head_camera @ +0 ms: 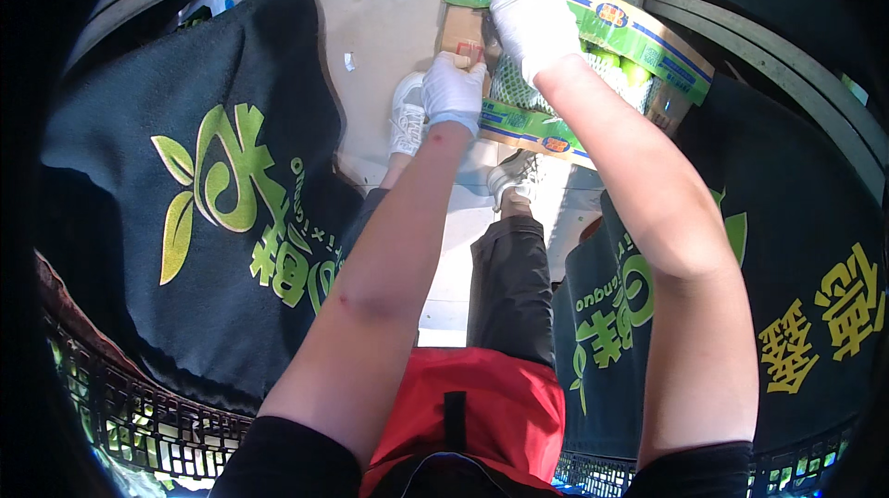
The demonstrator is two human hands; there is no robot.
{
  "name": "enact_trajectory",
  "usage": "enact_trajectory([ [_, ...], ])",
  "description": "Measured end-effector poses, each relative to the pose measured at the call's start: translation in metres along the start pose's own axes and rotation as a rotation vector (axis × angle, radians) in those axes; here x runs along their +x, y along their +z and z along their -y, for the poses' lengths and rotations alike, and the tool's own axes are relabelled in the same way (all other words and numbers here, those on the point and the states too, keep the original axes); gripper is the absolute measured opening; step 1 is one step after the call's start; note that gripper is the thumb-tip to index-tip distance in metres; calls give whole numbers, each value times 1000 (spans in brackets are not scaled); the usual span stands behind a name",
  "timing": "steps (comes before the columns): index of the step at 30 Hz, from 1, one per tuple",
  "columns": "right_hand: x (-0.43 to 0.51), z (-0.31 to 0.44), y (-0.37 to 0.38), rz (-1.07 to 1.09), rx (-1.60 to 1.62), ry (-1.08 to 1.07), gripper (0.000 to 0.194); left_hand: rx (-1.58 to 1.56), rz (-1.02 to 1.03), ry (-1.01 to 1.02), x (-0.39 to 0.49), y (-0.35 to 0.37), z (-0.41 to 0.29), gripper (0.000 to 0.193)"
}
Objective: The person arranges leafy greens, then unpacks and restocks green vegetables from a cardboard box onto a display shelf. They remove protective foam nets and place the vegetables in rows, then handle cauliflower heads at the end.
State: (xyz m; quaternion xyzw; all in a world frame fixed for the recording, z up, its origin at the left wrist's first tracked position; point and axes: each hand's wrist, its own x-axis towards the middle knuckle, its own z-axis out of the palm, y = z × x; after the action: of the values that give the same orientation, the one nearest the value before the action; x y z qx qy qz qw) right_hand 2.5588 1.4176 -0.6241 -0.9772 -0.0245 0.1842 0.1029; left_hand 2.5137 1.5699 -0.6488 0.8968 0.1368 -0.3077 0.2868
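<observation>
A green and brown cardboard box (519, 126) lies before me above the floor tiles, its top partly open. Green produce (635, 72), its kind unclear, shows inside, wrapped in white foam netting (517, 87). My left hand (453, 87), in a white glove, has its fingers curled onto the box's left end flap (461, 27). Over the opening is my right hand (538, 29), gloved too, bent down near the far long side. Its fingertips are hidden, so what they touch cannot be told.
Dark printed cloths (229, 172) (701, 317) drape on both sides. Black plastic crates (160, 435) holding leafy greens stand low at left, with another at right. Curved pale rails (771, 47) run at the upper sides. My shoes (408, 113) stand on the pale floor.
</observation>
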Motion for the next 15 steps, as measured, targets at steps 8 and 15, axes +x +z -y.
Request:
enact_trajectory([
  [8, -27, -35, -21, -31, -31, -24, 16, -214, 143, 205, -4, -13, 16, 19],
  [15, -8, -3, -14, -41, 58, -139, 17, -29, 123, 571, -61, -38, 38, 8],
])
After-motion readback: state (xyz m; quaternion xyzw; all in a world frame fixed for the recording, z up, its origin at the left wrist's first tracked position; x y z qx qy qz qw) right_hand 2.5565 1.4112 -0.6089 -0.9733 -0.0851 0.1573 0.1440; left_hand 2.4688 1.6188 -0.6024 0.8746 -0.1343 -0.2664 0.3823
